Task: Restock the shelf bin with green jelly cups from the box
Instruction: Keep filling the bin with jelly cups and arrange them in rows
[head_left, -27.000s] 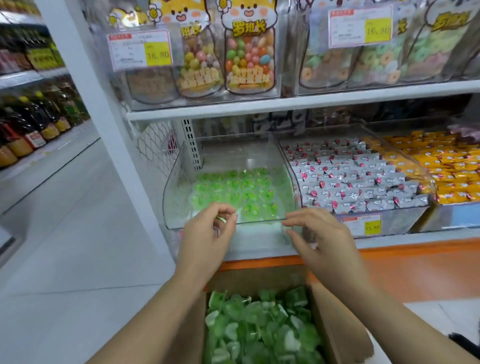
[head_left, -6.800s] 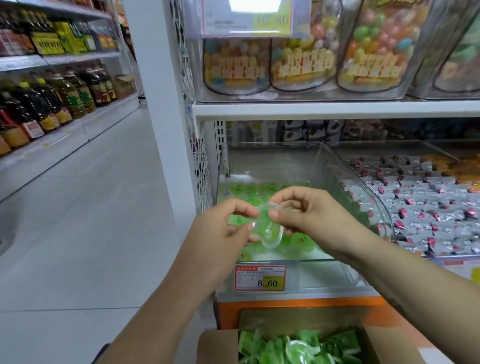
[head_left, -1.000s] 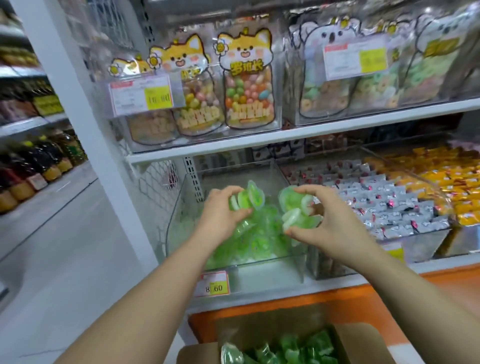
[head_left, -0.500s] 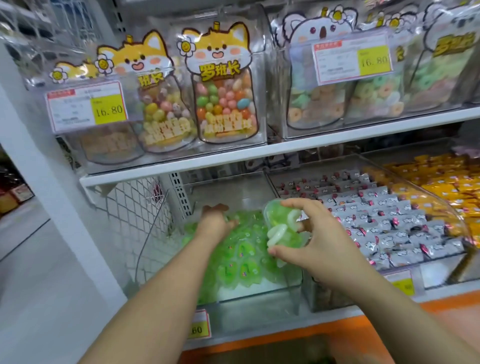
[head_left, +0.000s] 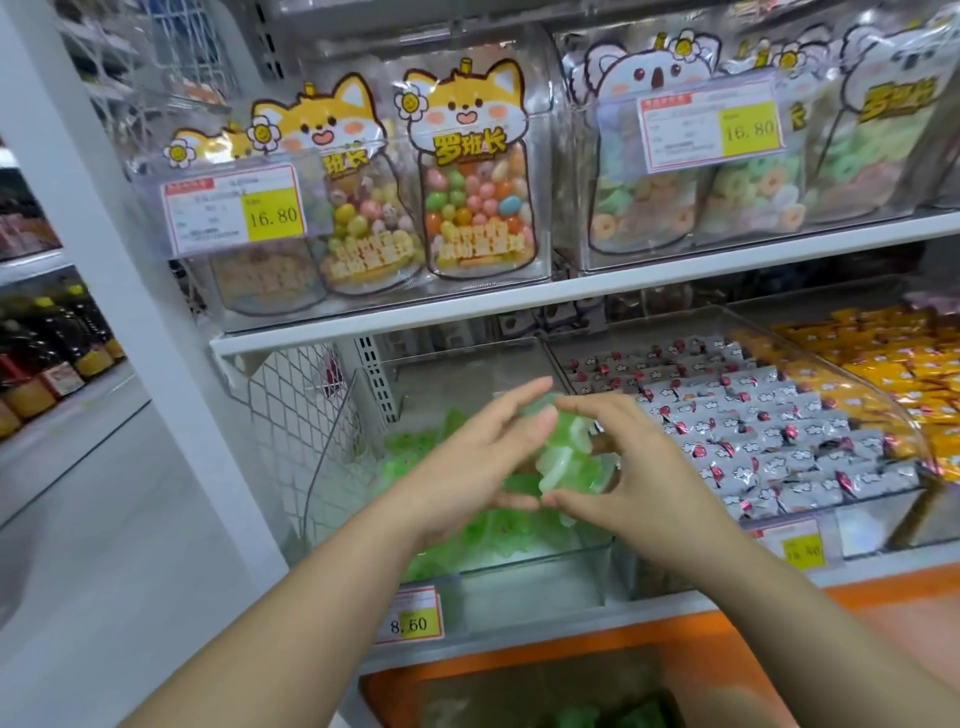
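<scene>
Now the two hands come together over the left-hand bin of the lower shelf. Half a second ago the left hand (head_left: 467, 467) lay flat down among the sweets, its own load apparently let go, while the right hand (head_left: 639, 478) waited above with a handful. The left has since risen to meet it and rests straight fingers against the left side of that bunch. The right hand's fingers and thumb curl round the same small translucent green jelly cups (head_left: 563, 457), which sit between the two palms just above the clear plastic shelf bin (head_left: 519, 571).

Under them lies a loose green heap (head_left: 415, 447), plainly deeper than the thin layer of half a minute back. So restocking seems well along, and this handful looks ready to be parted and dropped.

At the near bottom edge the brown cardboard box (head_left: 493, 691) is blurred, with green showing in it, so I judge more trips remain.
</scene>
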